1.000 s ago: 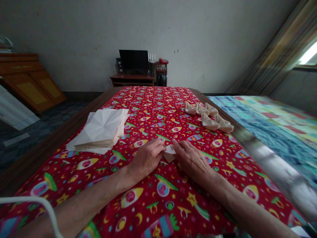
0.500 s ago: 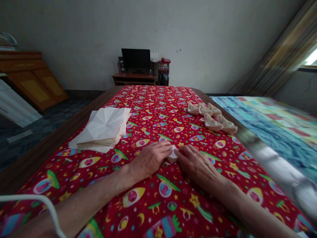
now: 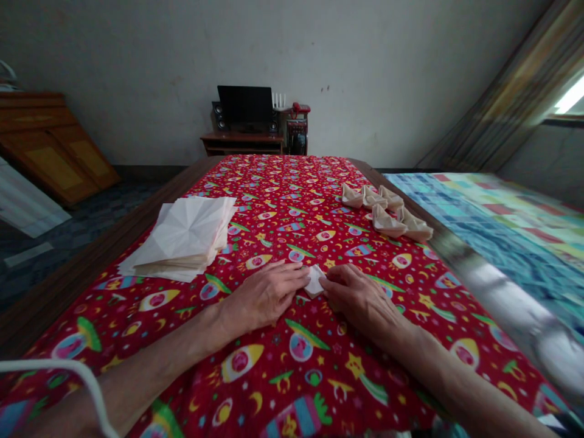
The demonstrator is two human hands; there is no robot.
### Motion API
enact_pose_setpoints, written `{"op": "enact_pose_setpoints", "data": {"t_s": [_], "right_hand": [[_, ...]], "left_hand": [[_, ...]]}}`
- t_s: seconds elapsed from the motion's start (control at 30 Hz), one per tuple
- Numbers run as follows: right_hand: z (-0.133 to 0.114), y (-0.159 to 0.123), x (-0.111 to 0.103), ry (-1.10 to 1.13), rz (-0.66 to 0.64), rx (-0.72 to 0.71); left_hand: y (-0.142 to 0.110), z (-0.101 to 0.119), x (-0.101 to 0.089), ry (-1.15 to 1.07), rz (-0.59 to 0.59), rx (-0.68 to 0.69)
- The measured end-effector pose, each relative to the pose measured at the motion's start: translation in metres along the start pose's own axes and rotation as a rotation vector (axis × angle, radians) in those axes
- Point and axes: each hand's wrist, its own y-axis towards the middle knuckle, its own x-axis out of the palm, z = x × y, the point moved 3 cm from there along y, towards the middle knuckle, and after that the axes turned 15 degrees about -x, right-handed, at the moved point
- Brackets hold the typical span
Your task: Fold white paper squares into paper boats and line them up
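Taking the small piece of folded white paper (image 3: 314, 281) as the middle of a clock, with twelve straight ahead, a white cord (image 3: 79, 370) curves in at eight o'clock, over the left forearm. The left hand (image 3: 269, 293) comes in from between eight and nine, palm down, its fingers stretched out close together and its fingertips on the paper's left side. The right hand (image 3: 362, 299) comes in from between three and four, its fingers bent, with the thumb against the paper's right edge; whether it pinches the paper, I cannot tell. The paper lies between the hands on a red cloth (image 3: 301, 377) printed with rockets, stars and moons, which covers most of a dark wooden table (image 3: 469, 267). Toward ten o'clock a stack of creased white sheets (image 3: 187, 228) rests on the cloth, its corners uneven. At two o'clock, near the table's right edge, five folded paper shapes (image 3: 387, 222) sit close together, two in front and three behind. Beyond that edge, between two and three, is a bed (image 3: 493, 213) with a patchwork cover. Farther off, a wooden cupboard (image 3: 55, 146) stands at ten, a black monitor (image 3: 245, 108) with speakers stands on a desk (image 3: 241, 140) at eleven, and a red telephone (image 3: 300, 109) is near twelve.
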Motion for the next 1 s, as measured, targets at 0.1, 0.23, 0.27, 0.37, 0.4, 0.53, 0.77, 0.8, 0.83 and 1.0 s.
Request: {"op": "enact_pose_setpoints", "data": {"t_s": [0.1, 0.23, 0.27, 0.37, 0.4, 0.53, 0.77, 0.8, 0.83, 1.0], "right_hand": [[0.005, -0.001, 0.002, 0.126, 0.177, 0.007], [0.007, 0.001, 0.003, 0.245, 0.235, 0.088], [0.006, 0.002, 0.003, 0.260, 0.233, 0.117], [0.004, 0.003, 0.003, 0.262, 0.229, 0.162], [0.003, 0.002, 0.003, 0.254, 0.234, 0.167], [0.002, 0.000, 0.005, 0.232, 0.237, 0.172], [0.002, 0.005, 0.003, 0.182, 0.198, 0.189], [0.002, 0.006, 0.004, 0.168, 0.198, 0.200], [0.003, 0.008, 0.005, 0.146, 0.201, 0.211], [0.006, 0.012, 0.010, 0.036, 0.227, 0.252]], "left_hand": [[0.009, -0.002, 0.000, -0.174, 0.122, -0.028], [0.019, -0.007, 0.002, -0.290, 0.177, -0.149], [0.020, -0.007, 0.003, -0.288, 0.179, -0.174], [0.021, -0.008, 0.002, -0.270, 0.174, -0.198], [0.022, -0.008, 0.001, -0.274, 0.161, -0.190], [0.023, -0.008, -0.001, -0.314, 0.114, -0.201], [0.029, -0.013, 0.009, -0.254, 0.180, -0.300], [0.030, -0.013, 0.011, -0.245, 0.186, -0.310], [0.030, -0.013, 0.013, -0.238, 0.187, -0.321], [0.033, -0.012, 0.014, -0.210, 0.159, -0.349]]}}
